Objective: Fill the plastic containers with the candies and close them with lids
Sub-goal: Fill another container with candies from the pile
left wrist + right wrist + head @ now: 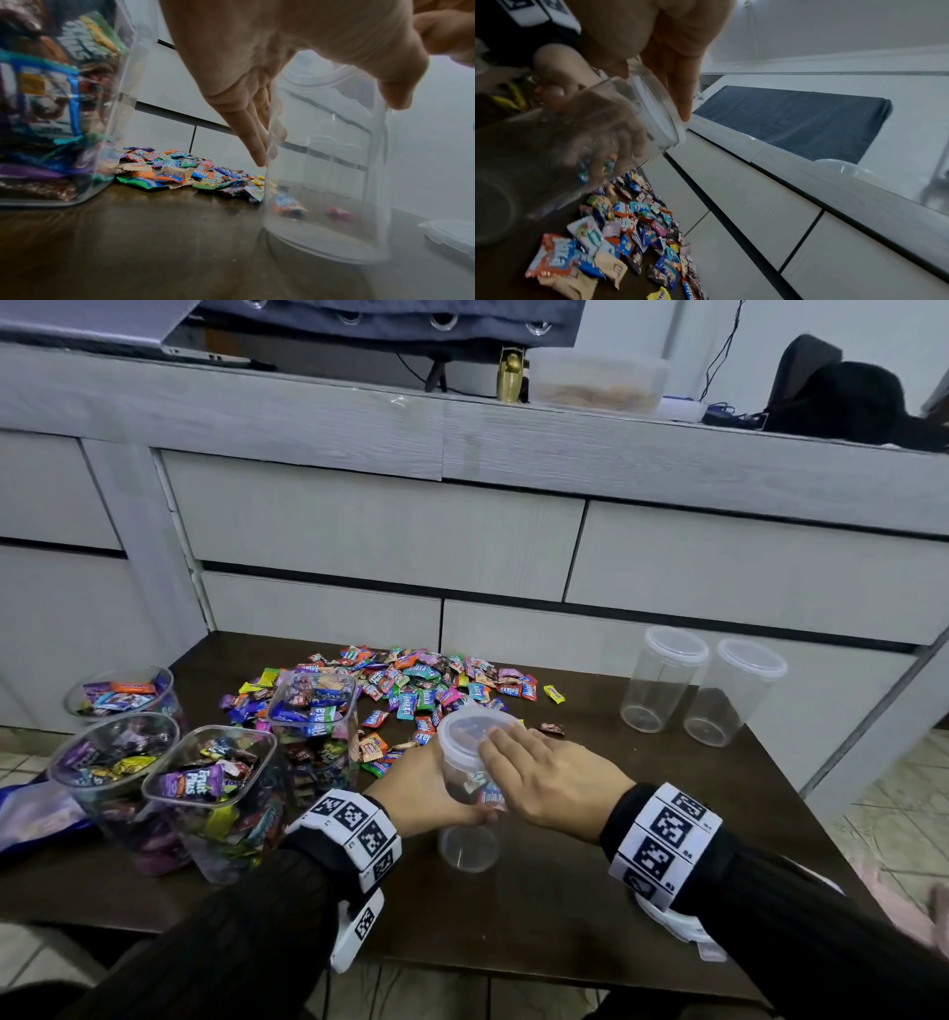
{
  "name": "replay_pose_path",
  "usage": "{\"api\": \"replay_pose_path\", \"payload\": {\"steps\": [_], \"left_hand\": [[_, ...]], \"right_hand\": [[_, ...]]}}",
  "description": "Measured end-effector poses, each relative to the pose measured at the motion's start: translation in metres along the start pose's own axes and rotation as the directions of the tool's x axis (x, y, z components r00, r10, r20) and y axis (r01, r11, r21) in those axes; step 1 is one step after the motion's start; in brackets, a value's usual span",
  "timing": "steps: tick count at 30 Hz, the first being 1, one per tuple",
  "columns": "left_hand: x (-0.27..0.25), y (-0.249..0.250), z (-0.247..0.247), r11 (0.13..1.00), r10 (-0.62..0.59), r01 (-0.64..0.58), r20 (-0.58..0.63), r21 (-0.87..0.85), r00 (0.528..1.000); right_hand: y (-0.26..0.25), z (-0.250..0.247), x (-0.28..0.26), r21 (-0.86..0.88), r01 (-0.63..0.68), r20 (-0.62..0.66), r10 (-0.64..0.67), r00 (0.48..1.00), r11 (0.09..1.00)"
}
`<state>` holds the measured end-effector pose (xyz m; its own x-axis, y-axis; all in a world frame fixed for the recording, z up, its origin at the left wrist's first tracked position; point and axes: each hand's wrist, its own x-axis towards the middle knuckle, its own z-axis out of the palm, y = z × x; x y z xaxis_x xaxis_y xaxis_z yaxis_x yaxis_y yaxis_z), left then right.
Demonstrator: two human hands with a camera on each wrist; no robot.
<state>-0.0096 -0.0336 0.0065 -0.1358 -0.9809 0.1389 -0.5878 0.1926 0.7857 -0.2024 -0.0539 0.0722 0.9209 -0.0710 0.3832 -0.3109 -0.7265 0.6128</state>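
Observation:
A clear round plastic container [467, 819] stands on the dark table near its middle, with a translucent lid [472, 724] on its mouth. My left hand [416, 793] grips the container's side from the left; the fingers [254, 130] wrap one side and the thumb the other. My right hand [518, 762] lies flat on the lid with straight fingers [682, 95]. A few wrapped candies show through the container's wall; I cannot tell whether they are inside. The loose candy pile [411, 690] spreads behind the container.
Several open containers full of candies [221, 793] stand at the left. Two empty lidded containers [662, 680] stand at the far right. A loose lid [452, 233] lies on the table to the right. Grey drawer fronts [380, 531] rise behind the table [513, 906].

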Motion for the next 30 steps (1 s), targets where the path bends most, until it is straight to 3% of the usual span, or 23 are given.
{"api": "replay_pose_path", "payload": {"steps": [10, 18, 23, 27, 30], "left_hand": [[0.004, 0.005, 0.005, 1.000, -0.002, -0.002, -0.112, -0.030, 0.994], [0.008, 0.002, 0.009, 0.995, -0.095, 0.098, -0.081, 0.034, 0.992], [0.010, -0.004, 0.013, 0.987, -0.106, 0.112, -0.065, 0.113, 0.992], [0.008, -0.003, 0.013, 0.987, -0.019, 0.034, -0.100, 0.154, 0.995], [0.004, -0.001, 0.011, 0.997, 0.058, -0.054, -0.097, 0.046, 0.994]], "right_hand": [[0.002, 0.013, 0.000, -0.028, -0.007, 0.052, 0.008, 0.999, 1.000], [0.012, 0.017, 0.000, 0.014, -0.008, 0.132, 0.007, 0.991, 1.000], [0.018, 0.010, 0.002, 0.185, -0.102, 0.117, 0.082, 0.990, 0.977], [0.021, -0.001, 0.000, 0.284, -0.128, 0.171, 0.081, 0.982, 0.950], [0.019, -0.010, 0.001, 0.274, -0.168, 0.231, 0.105, 0.967, 0.947]]}}
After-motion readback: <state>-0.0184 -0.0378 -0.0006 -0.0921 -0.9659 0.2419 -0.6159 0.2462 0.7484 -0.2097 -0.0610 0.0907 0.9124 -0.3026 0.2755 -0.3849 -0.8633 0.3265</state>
